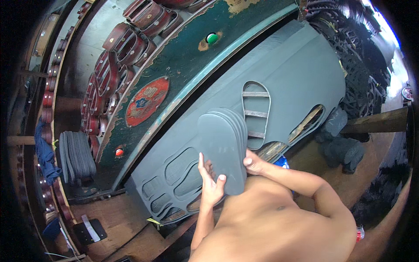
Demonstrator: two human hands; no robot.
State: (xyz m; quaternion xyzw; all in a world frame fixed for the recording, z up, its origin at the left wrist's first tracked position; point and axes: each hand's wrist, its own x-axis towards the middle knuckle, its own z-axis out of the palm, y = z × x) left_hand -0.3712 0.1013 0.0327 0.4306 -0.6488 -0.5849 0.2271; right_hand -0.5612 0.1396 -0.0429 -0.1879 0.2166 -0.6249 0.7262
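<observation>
A stack of grey shoe soles (222,144) is held in front of my body, tilted, with several layers showing along its edges. My left hand (211,185) is closed round its lower left side, thumb on the top face. On the right edge, my right hand (254,163) grips the same stack; most of its fingers are hidden. Just beyond lies a sole-shaped metal cutting die (256,114) with crossbars, resting on a large grey foam sheet (301,65). Sole-shaped holes are cut along the sheet's near edge.
A dark green machine beam (183,65) runs above the sheet, with a green button (212,38) and a red button (119,152). Dark red dies (131,43) fill racks behind. Piled grey soles (77,156) stand left. Black scrap (336,43) heaps up right, near a wooden beam (379,120).
</observation>
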